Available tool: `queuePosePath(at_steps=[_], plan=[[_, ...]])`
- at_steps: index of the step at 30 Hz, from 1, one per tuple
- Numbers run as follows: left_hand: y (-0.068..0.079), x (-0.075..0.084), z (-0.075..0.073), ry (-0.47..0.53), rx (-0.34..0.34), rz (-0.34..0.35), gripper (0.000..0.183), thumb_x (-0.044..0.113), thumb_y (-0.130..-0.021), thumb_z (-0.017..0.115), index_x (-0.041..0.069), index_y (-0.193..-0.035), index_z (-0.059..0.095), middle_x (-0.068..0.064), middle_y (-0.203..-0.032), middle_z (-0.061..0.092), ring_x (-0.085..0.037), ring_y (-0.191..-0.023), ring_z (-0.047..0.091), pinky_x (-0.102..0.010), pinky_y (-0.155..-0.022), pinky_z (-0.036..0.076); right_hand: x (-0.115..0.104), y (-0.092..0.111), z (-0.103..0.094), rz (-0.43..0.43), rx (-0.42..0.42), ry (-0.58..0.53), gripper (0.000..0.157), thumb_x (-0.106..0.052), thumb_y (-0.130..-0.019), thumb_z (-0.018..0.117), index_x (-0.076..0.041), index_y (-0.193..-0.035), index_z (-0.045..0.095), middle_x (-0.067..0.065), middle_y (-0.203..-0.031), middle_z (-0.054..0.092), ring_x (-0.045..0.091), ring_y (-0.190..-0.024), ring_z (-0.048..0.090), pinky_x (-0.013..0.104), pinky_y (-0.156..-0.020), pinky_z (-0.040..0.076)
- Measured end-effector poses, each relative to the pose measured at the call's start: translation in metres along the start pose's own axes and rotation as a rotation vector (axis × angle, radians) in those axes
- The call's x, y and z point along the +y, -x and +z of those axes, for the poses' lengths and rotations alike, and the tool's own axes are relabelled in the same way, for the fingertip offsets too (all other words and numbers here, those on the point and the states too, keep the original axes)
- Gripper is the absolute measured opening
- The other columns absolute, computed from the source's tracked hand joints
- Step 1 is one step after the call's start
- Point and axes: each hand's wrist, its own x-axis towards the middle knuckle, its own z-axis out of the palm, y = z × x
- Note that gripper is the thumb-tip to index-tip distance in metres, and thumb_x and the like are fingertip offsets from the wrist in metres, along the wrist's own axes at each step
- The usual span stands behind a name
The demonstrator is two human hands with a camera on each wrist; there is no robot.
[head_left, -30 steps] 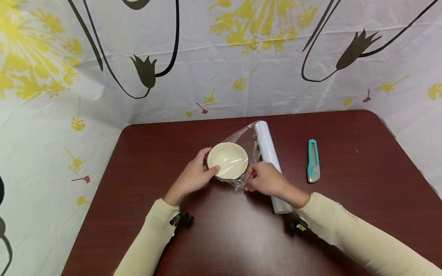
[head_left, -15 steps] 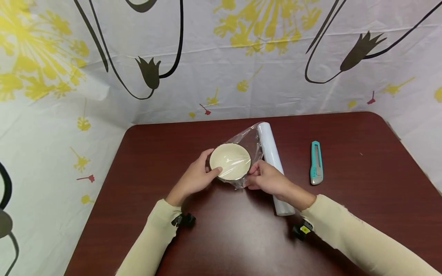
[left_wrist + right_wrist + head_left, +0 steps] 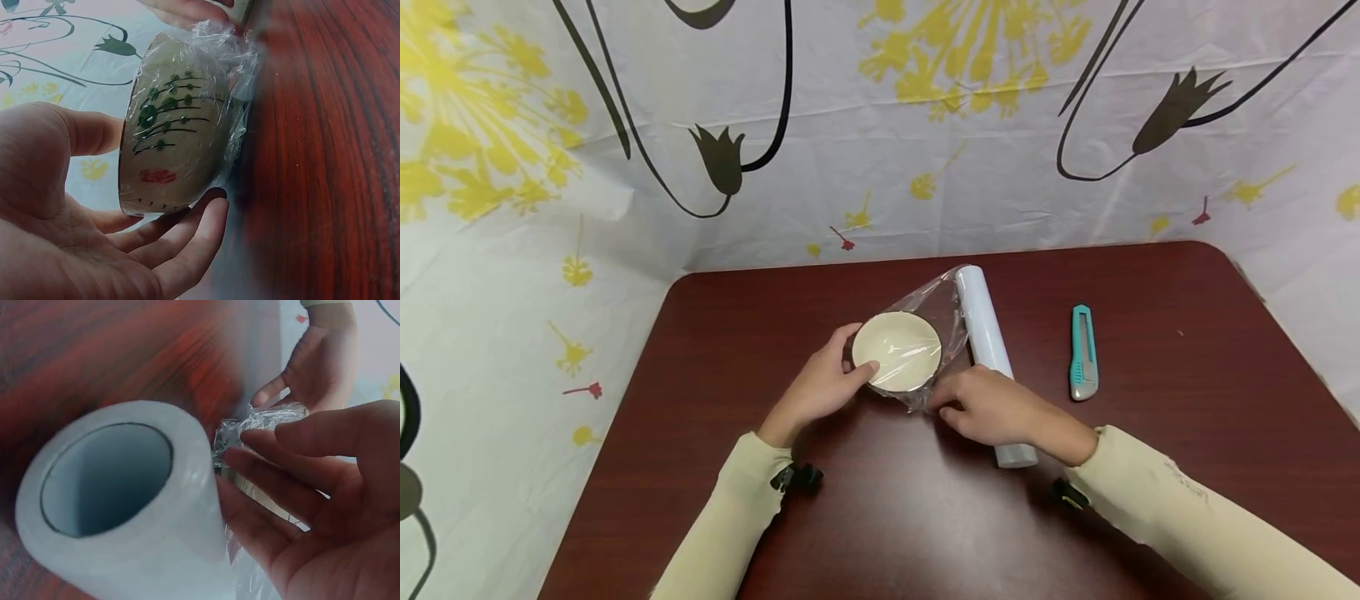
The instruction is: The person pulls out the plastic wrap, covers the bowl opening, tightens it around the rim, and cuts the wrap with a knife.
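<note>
A bowl point(image 3: 887, 342) with a cream inside sits on the table, clear cling film point(image 3: 946, 310) stretched over its mouth. My left hand point(image 3: 822, 381) grips its left side, thumb on the rim. In the left wrist view the bowl's painted outer wall point(image 3: 169, 119) has crumpled film point(image 3: 228, 53) gathered about it. My right hand point(image 3: 992, 406) is at the bowl's lower right edge. In the right wrist view its fairly straight fingers touch the bunched film point(image 3: 275, 419), the thumb apart from them. The white film roll point(image 3: 985, 321) lies partly under that hand, joined to the film.
A teal utility knife point(image 3: 1082, 354) lies right of the roll on the dark red wooden table point(image 3: 760, 325). Behind the table hangs a white sheet point(image 3: 820, 192) printed with flowers. The roll's hollow end point(image 3: 112, 475) stands close beside the right hand.
The right hand's fingers were pinched together at the film half a second ago; now the hand has turned, its back upward, slightly lower. The left hand and bowl keep their place.
</note>
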Motion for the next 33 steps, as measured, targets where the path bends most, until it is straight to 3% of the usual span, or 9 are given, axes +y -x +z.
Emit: queuePosePath(at_steps=[4,10,12,16,20,23,27,30,33], plan=[[0.010,0.020,-0.004,0.011,0.005,-0.025,0.077,0.036,-0.105,0.073,0.008,-0.168,0.039,-0.014,-0.114,0.070,-0.023,-0.096,0.065,-0.036,-0.081,0.053,-0.012,-0.004,-0.005,0.011,-0.069,0.033,0.035,-0.002,-0.097,0.069,-0.009,-0.129,0.082,0.003,-0.125,0.079,0.024,-0.116,0.075,0.051,-0.095,0.061],[0.010,0.022,-0.004,0.006,0.014,-0.007,0.074,0.037,-0.106,0.071,0.003,-0.164,0.042,-0.009,-0.098,0.066,-0.022,-0.087,0.061,-0.035,-0.075,0.051,-0.025,-0.007,-0.009,0.069,-0.150,0.067,0.040,-0.001,-0.100,0.070,-0.003,-0.140,0.074,0.012,-0.137,0.074,0.032,-0.128,0.070,0.052,-0.106,0.056],[0.009,0.022,-0.006,0.008,0.008,-0.011,0.074,0.038,-0.106,0.071,0.003,-0.164,0.042,-0.011,-0.104,0.068,-0.024,-0.091,0.064,-0.037,-0.079,0.054,-0.026,-0.008,-0.009,0.069,-0.163,0.074,0.040,-0.002,-0.100,0.070,-0.002,-0.140,0.074,0.012,-0.137,0.074,0.031,-0.128,0.070,0.051,-0.106,0.056],[0.002,0.023,-0.008,-0.011,0.019,0.021,0.078,0.042,-0.106,0.071,0.004,-0.166,0.040,-0.018,-0.141,0.066,-0.031,-0.120,0.068,-0.045,-0.099,0.057,-0.027,-0.009,-0.010,0.029,-0.175,0.085,0.035,-0.004,-0.099,0.073,-0.002,-0.133,0.077,0.009,-0.129,0.077,0.027,-0.122,0.073,0.049,-0.102,0.059],[-0.010,0.026,-0.010,-0.063,0.005,0.056,0.084,0.047,-0.107,0.067,0.007,-0.173,0.033,-0.014,-0.170,0.045,-0.035,-0.153,0.047,-0.053,-0.123,0.040,-0.027,-0.012,-0.009,-0.026,-0.206,0.104,0.033,-0.006,-0.099,0.073,-0.001,-0.131,0.078,0.008,-0.126,0.079,0.025,-0.120,0.074,0.048,-0.101,0.059],[-0.026,0.011,-0.002,-0.106,-0.013,0.044,0.088,0.067,-0.106,0.059,0.018,-0.174,0.034,-0.005,-0.175,0.040,-0.028,-0.161,0.036,-0.053,-0.128,0.032,-0.026,-0.014,-0.007,-0.024,-0.250,0.092,0.038,-0.007,-0.100,0.072,-0.001,-0.138,0.075,0.009,-0.134,0.076,0.028,-0.126,0.071,0.049,-0.105,0.057],[-0.025,0.013,0.000,-0.134,-0.007,0.047,0.084,0.070,-0.107,0.054,0.019,-0.172,0.041,-0.006,-0.172,0.044,-0.026,-0.160,0.038,-0.051,-0.128,0.032,-0.025,-0.017,-0.008,0.005,-0.296,0.059,0.048,-0.009,-0.101,0.072,-0.002,-0.148,0.068,0.011,-0.144,0.071,0.031,-0.133,0.067,0.052,-0.110,0.054],[-0.012,0.038,-0.009,-0.132,-0.010,0.044,0.074,0.055,-0.111,0.057,0.010,-0.169,0.044,-0.012,-0.170,0.046,-0.030,-0.159,0.039,-0.051,-0.128,0.032,-0.018,-0.016,-0.006,-0.028,-0.296,0.034,0.052,-0.012,-0.103,0.071,-0.002,-0.153,0.063,0.012,-0.148,0.068,0.031,-0.135,0.066,0.051,-0.112,0.052],[-0.012,0.039,-0.011,-0.132,-0.005,0.048,0.073,0.053,-0.111,0.057,0.009,-0.168,0.046,-0.012,-0.169,0.049,-0.030,-0.158,0.041,-0.051,-0.128,0.033,-0.015,-0.017,-0.005,-0.049,-0.289,0.007,0.053,-0.012,-0.103,0.071,0.001,-0.153,0.062,0.015,-0.147,0.068,0.034,-0.135,0.066,0.053,-0.112,0.052]])
